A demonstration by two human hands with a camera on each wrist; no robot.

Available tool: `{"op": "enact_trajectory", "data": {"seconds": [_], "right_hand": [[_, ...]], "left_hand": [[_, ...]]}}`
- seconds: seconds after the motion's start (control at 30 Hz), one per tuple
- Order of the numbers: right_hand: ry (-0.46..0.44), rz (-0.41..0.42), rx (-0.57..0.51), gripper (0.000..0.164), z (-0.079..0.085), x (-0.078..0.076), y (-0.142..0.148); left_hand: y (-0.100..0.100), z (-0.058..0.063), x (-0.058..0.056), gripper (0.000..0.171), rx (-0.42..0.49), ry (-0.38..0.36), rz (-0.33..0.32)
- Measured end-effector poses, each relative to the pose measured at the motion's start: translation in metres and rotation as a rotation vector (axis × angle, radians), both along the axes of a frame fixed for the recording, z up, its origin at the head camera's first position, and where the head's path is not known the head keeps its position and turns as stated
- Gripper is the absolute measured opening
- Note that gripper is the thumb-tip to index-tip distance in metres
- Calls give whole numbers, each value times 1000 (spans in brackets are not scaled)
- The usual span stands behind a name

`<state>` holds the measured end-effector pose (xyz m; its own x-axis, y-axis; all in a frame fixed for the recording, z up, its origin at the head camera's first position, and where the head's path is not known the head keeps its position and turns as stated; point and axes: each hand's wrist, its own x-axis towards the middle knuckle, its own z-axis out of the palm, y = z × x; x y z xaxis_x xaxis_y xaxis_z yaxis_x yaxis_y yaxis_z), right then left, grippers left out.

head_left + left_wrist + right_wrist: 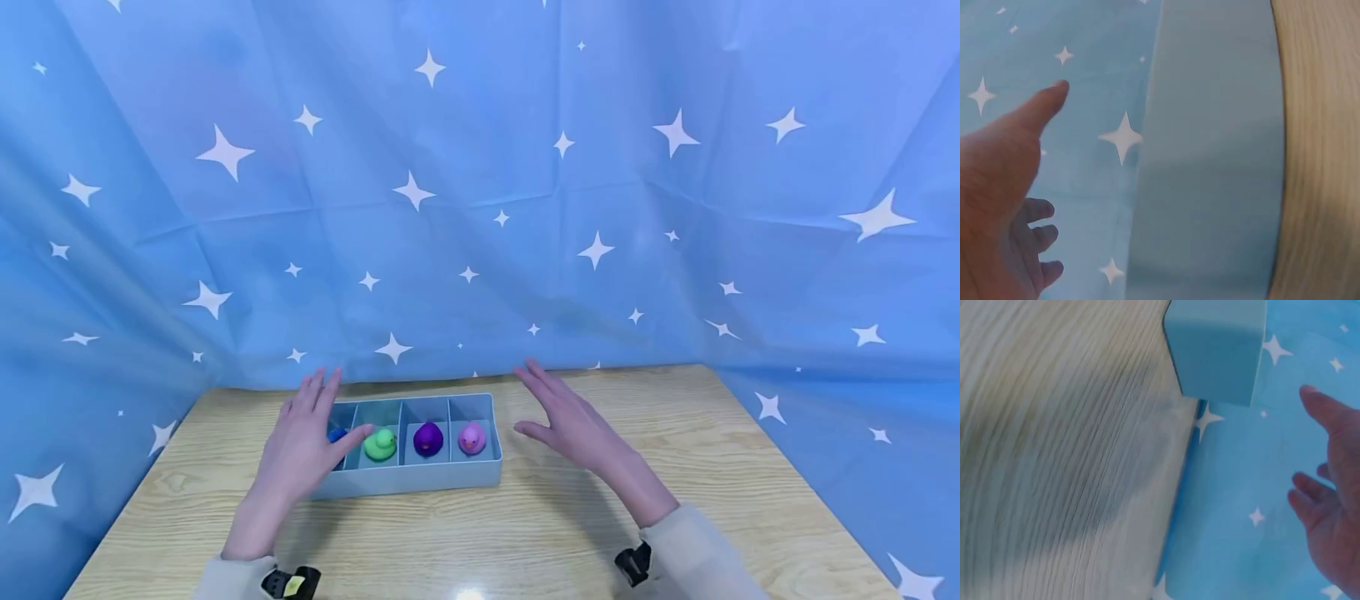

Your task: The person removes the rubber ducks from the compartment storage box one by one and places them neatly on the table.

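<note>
A pale blue tray (408,477) with a row of compartments lies on the table. From left to right it holds a blue toy (337,435) mostly hidden by my hand, a green rubber duck (381,445), a purple rubber duck (428,439) and a pink rubber duck (472,438), one in each compartment. Over the tray's left end is my left hand (300,437), fingers extended and thumb spread, holding nothing. My right hand (573,421) hovers off the tray's right end with fingers stretched out, also holding nothing. Both wrist views show the tray's outer wall (1210,150) near each hand.
The light wood table (645,417) runs back to a blue curtain (480,208) printed with white stars, which also closes in both sides. Dark straps (633,564) sit at both wrists.
</note>
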<state>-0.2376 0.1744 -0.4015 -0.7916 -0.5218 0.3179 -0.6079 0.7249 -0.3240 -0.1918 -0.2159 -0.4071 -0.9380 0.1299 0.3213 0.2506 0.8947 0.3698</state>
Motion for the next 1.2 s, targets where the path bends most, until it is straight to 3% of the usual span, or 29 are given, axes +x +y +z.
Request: {"op": "enact_trajectory", "data": {"seconds": [0.23, 0.37, 0.73, 0.97, 1.2], "right_hand": [[-144, 132, -229, 82, 0, -8, -21], [-229, 218, -297, 88, -4, -14, -37], [-415, 202, -278, 71, -19, -24, -61], [-414, 164, -173, 60, -22, -28, -66], [-392, 150, -122, 52, -28, -33, -68]], "left_hand": [[-18, -12, 9, 99, 164, -1, -19], [-26, -21, 13, 103, 240, -32, -8], [-40, -41, 20, 105, 460, -143, -7], [-43, -48, 19, 98, 663, -231, -43], [-46, -54, 18, 95, 721, -256, -55]]}}
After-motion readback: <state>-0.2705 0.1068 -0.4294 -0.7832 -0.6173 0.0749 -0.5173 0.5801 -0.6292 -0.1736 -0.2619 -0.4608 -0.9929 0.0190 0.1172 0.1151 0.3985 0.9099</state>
